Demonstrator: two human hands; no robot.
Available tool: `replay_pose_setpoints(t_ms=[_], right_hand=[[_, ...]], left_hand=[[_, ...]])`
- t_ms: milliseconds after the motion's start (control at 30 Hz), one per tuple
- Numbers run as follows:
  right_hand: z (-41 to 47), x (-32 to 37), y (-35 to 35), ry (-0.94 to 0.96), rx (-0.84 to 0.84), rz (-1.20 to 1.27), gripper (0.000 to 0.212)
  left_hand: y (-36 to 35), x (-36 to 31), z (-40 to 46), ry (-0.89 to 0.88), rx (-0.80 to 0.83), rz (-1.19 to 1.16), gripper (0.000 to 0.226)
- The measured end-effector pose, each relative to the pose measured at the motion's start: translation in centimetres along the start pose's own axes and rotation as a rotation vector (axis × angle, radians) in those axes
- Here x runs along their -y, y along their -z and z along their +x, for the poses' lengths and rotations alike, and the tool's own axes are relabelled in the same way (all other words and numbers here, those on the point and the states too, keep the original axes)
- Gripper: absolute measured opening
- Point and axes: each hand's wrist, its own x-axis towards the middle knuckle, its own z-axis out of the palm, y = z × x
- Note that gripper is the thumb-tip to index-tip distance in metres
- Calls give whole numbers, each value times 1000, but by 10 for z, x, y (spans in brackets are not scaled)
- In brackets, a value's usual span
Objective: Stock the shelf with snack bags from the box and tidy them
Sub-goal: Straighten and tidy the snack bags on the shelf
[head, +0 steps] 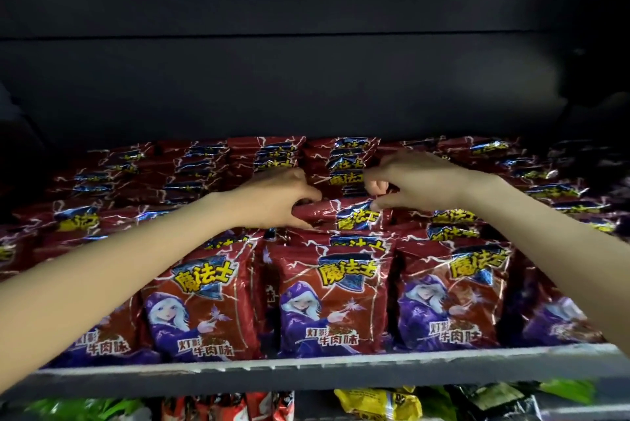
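Head view: both hands' grip [341, 197] pinches one snack bag [347, 216].

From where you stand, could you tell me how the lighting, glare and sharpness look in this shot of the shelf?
Head view: the front row of red snack bags is well lit and fairly sharp, with glare streaks on the foil; the rows behind the left hand and right hand fade into dimness; the space above is nearly black; the shelf edge bows from wide-angle distortion.
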Motion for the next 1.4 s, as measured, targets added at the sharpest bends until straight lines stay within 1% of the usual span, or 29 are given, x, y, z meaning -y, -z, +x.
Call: replay_pose_setpoints(t_ms=[100, 167, 233, 300, 367, 433, 500, 567, 633, 667, 700, 733, 800, 867, 933, 1000, 1067, 1133, 1200, 1300, 1367, 1400], right_hand=[[-8, -8, -4, 6, -68, 3, 19], [-10, -10, -10, -4, -104, 4, 20], [-8, -9, -10, -4, -86, 32, 20], [-11, -9, 0, 4, -48, 154, 20], [-23, -18, 15, -19, -59, 267, 22], [-46, -34, 27, -66, -64, 281, 20], [-70, -50, 30, -139, -3, 236, 14], [-88, -61, 27, -232, 109, 174, 16], [-96, -66, 19, -302, 214, 60, 25], [-97, -66, 14, -327, 257, -13, 35], [-97, -66, 10, -342, 281, -58, 44], [-96, -65, 6, -347, 281, -60, 49], [-96, -65, 2, -334, 243, 7, 45], [-98, -68, 5, -317, 171, 141, 29], [-99, -69, 9, -311, 107, 256, 14], [-98, -69, 10, -299, 65, 239, 11], [-96, -71, 6, -296, 24, 151, 13], [-93, -72, 3, -313, -19, 53, 9], [-91, -75, -1, -330, -77, -46, 11], [-91, -79, -5, -289, -152, -76, 17], [-93, -80, -5, -240, -104, -119, 28], [-95, -79, -5, -225, -53, -141, 40]], left_hand=[[1, -5, 6, 68, 9, 10, 48], [3, -8, 9, 103, 20, -6, 48], [6, -9, 9, 109, 36, -19, 46], [13, -8, 7, 107, 76, -108, 39], [24, -7, 5, 134, 98, -247, 31], [33, -8, 6, 144, 44, -337, 25], [35, -13, 13, 108, -85, -376, 17], [34, -28, 26, 18, -172, -383, 14], [31, -45, 43, -82, -163, -336, 22], [28, -53, 52, -117, -135, -290, 28], [25, -60, 61, -141, -101, -240, 33], [22, -66, 69, -154, -66, -193, 37], [15, -75, 83, -166, -23, -116, 41], [9, -79, 91, -179, -25, -67, 39], [6, -81, 95, -195, -41, -73, 35], [3, -84, 97, -193, -64, -137, 31], [3, -88, 98, -167, -87, -183, 30], [3, -93, 101, -140, -111, -148, 29], [3, -94, 105, -111, -145, -96, 28], [6, -94, 108, -20, -136, -124, 25], [8, -96, 109, 17, -99, -162, 23], [9, -97, 109, 23, -90, -173, 23]])
